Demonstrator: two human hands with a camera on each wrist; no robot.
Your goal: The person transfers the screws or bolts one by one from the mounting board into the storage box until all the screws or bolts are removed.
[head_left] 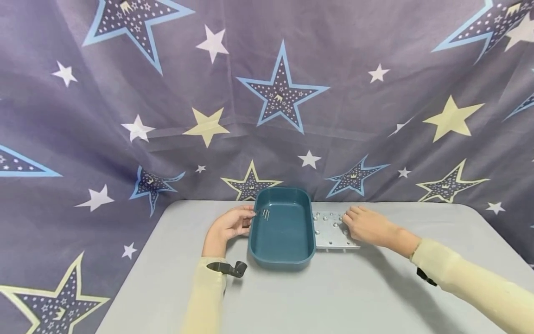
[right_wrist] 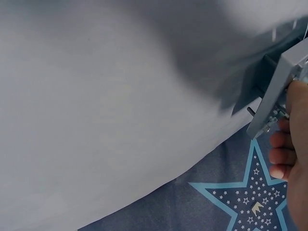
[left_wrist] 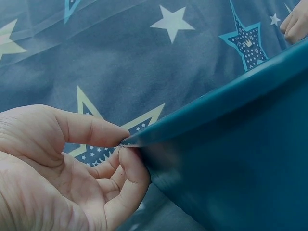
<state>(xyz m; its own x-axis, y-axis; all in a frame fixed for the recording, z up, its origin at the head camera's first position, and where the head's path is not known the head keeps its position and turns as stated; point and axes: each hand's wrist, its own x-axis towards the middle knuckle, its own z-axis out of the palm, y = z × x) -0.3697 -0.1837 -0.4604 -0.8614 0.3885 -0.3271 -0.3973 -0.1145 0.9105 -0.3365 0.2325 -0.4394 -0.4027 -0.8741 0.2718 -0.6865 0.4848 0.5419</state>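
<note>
Toward starry cloth (head_left: 267, 153) points the tray (head_left: 282, 239) lengthwise, left grip (head_left: 232, 224) pinching its rim (left_wrist: 216, 101) (right grip (head_left: 369, 227): can't tell)

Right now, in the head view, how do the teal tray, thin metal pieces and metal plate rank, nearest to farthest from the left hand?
1. Teal tray: touching the left hand.
2. Thin metal pieces: inside the tray, toward its left wall.
3. Metal plate: beyond the tray, right side.

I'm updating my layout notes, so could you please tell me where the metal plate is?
In the head view, the metal plate is on the table, immediately right of the blue tray, with the right hand at its right side.
</note>
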